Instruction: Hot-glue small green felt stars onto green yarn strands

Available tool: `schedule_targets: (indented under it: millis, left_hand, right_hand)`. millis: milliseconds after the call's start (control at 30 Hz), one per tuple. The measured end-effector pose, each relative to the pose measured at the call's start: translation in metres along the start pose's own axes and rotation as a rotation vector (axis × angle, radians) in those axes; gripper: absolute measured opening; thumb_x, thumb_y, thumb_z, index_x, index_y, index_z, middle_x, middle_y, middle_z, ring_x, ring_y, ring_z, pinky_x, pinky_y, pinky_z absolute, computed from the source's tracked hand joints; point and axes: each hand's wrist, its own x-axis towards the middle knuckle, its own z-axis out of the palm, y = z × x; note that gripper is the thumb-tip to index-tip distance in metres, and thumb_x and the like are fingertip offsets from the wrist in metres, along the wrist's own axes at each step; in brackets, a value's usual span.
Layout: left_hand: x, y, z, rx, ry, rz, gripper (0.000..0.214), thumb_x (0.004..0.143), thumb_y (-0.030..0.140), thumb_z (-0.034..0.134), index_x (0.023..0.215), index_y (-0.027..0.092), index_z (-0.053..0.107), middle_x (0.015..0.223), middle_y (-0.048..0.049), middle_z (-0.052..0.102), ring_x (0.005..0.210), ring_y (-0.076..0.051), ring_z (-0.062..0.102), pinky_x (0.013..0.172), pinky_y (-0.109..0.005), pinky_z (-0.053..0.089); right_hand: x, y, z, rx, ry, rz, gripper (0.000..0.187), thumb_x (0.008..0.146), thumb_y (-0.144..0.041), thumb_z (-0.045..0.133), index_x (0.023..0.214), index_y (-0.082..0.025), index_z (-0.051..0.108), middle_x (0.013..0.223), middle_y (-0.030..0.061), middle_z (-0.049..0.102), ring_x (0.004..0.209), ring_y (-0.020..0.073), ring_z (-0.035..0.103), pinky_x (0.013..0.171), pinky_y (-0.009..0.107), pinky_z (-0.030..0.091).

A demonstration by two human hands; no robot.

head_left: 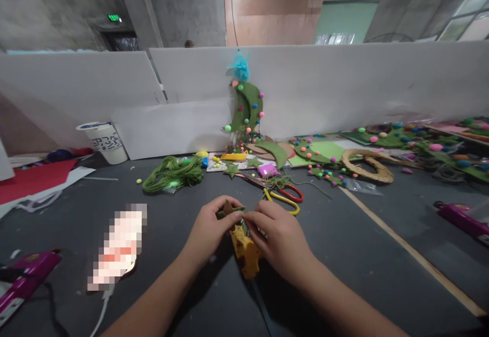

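Note:
My left hand (216, 225) is closed on a small green felt piece (231, 211), held between thumb and fingers, with a brown pointed bit showing at its top. My right hand (277, 230) meets it from the right, fingertips pinched together against the edge of the piece. Whatever lies between those right fingertips is too small to make out. Just below both hands a yellow tool that looks like a glue gun (246, 253) rests on the dark table, a cord running toward me. Beyond the right hand lie scissors (284, 197) with red and yellow handles.
A green yarn bundle (173, 174) lies at left, near a white cup (103, 141). A green crescent decoration (250, 105) with pompoms stands against the white board (324, 87). A brown ring (367, 166) lies right. A lit phone (118, 248) and purple devices flank my arms.

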Motion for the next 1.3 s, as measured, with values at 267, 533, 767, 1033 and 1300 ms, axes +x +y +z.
schedule_targets:
  millis: [267, 533, 767, 1033, 1300]
  left_hand:
    - [-0.002, 0.003, 0.000, 0.193, -0.155, 0.064, 0.007, 0.069, 0.024, 0.059, 0.070, 0.017, 0.058, 0.060, 0.0037, 0.048, 0.061, -0.013, 0.043, 0.057, -0.023, 0.032]
    - [-0.005, 0.007, -0.003, 0.145, -0.273, 0.041, 0.007, 0.070, 0.023, 0.061, 0.073, 0.017, 0.058, 0.060, 0.0051, 0.048, 0.056, -0.010, 0.041, 0.055, -0.021, 0.031]
    - [-0.004, 0.000, -0.001, 0.079, -0.168, 0.111, 0.011, 0.070, 0.027, 0.063, 0.074, 0.018, 0.058, 0.063, 0.0043, 0.049, 0.057, -0.010, 0.041, 0.054, -0.020, 0.032]
    - [-0.002, -0.002, 0.000, -0.110, -0.092, -0.012, 0.021, 0.072, 0.032, 0.062, 0.087, 0.017, 0.062, 0.060, 0.0045, 0.045, 0.053, -0.008, 0.041, 0.048, -0.019, 0.031]
    - [-0.001, -0.004, 0.001, -0.219, -0.071, -0.094, 0.023, 0.071, 0.032, 0.064, 0.089, 0.017, 0.062, 0.066, 0.0029, 0.050, 0.056, -0.008, 0.044, 0.051, -0.019, 0.033]
  right_hand:
    - [0.006, 0.008, -0.014, -0.084, -0.070, -0.118, 0.019, 0.086, -0.018, 0.045, 0.075, -0.017, 0.061, 0.074, 0.0043, 0.052, 0.071, 0.0157, 0.046, 0.061, 0.027, 0.032]
    - [0.014, 0.022, -0.016, 0.770, -0.265, 0.449, 0.008, 0.072, -0.023, 0.061, 0.067, -0.018, 0.060, 0.063, -0.0023, 0.055, 0.060, 0.0117, 0.051, 0.057, 0.023, 0.037]
    - [0.010, 0.020, -0.001, 1.208, -0.317, 0.707, 0.009, 0.067, -0.025, 0.060, 0.066, -0.017, 0.056, 0.056, -0.0046, 0.049, 0.048, 0.0075, 0.043, 0.050, 0.020, 0.036]
    - [0.010, 0.010, 0.002, 0.850, -0.135, 0.554, 0.011, 0.074, -0.026, 0.059, 0.066, -0.017, 0.057, 0.061, -0.0023, 0.050, 0.056, 0.0111, 0.046, 0.055, 0.023, 0.036]
    - [-0.001, 0.002, 0.002, 0.031, -0.026, 0.074, 0.019, 0.087, -0.022, 0.046, 0.076, -0.018, 0.061, 0.068, 0.0017, 0.049, 0.064, 0.0139, 0.045, 0.058, 0.025, 0.031]
